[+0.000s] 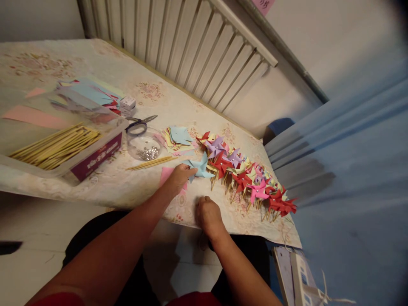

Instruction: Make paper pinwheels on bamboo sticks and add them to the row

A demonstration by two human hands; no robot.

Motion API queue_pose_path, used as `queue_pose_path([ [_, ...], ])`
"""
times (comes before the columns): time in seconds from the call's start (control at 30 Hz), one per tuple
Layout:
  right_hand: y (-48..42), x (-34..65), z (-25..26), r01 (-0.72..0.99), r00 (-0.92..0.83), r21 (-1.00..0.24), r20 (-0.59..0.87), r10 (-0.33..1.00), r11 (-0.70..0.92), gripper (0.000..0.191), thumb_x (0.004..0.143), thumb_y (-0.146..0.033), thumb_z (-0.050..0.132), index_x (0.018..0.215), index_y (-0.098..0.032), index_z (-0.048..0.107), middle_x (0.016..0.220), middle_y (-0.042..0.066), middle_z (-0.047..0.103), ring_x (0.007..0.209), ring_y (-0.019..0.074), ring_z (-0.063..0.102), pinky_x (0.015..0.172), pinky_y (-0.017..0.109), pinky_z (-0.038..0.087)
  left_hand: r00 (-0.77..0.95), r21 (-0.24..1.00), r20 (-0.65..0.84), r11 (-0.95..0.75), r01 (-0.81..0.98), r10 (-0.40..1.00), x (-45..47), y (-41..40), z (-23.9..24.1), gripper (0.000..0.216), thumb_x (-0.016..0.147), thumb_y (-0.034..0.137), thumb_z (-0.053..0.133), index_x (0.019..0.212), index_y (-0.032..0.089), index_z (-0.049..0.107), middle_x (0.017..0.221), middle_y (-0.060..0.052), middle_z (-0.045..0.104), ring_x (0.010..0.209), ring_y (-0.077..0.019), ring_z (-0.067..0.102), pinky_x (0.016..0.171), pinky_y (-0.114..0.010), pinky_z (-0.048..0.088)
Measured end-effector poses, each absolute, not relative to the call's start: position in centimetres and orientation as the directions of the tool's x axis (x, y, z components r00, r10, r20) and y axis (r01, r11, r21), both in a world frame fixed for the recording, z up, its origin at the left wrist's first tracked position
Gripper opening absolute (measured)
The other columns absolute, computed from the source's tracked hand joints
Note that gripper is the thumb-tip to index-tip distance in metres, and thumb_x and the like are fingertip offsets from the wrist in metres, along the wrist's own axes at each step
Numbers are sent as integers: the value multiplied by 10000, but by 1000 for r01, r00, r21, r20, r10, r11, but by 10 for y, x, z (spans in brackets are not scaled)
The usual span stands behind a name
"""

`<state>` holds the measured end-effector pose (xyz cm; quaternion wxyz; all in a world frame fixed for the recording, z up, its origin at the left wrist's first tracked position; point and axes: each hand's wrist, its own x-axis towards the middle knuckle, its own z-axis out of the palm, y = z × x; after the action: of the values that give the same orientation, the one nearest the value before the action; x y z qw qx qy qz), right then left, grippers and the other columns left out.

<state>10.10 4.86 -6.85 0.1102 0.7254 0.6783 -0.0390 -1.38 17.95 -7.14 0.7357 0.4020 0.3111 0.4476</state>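
Note:
A light blue paper pinwheel (201, 165) is pinched by my left hand (179, 178) above the tablecloth. Beneath that hand lies a pink paper square (165, 173). My right hand (208, 212) is closed at the table's front edge, its fingers curled; what they hold, if anything, is hidden. To the right lies a long pile of finished pinwheels (244, 180) on sticks, in red, pink, purple and yellow. Behind my left hand are a stack of cut paper squares (180, 136), several loose sticks (149, 162) and a clear round dish (145, 152) of small shiny metal pieces.
On the left stands a clear plastic box (98, 157) with many sticks (60, 146). Scissors (140, 124) lie behind the dish, beside a small box (128, 104) and coloured paper sheets (92, 92). A radiator (191, 46) lines the back; a blue curtain (344, 170) hangs at right.

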Motion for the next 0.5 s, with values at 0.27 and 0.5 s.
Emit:
queue_pose_path([
  [0.27, 43, 109, -36, 882, 161, -455, 47, 986, -122, 147, 821, -117, 515, 775, -160, 647, 746, 33, 672, 690, 138, 606, 666, 223, 426, 426, 875, -96, 280, -395, 900, -15, 177, -66, 215, 609, 345, 715, 659, 154, 628, 597, 21, 585, 560, -112, 483, 523, -220, 344],
  [0.5, 81, 100, 4, 730, 221, -672, 407, 886, 127, 99, 804, -216, 569, 783, -185, 661, 708, 2, 646, 639, 143, 564, 629, 255, 433, 433, 896, -82, 257, -362, 898, -19, 169, -52, 204, 592, 337, 691, 614, 168, 580, 535, 40, 538, 562, -118, 489, 546, -227, 373],
])
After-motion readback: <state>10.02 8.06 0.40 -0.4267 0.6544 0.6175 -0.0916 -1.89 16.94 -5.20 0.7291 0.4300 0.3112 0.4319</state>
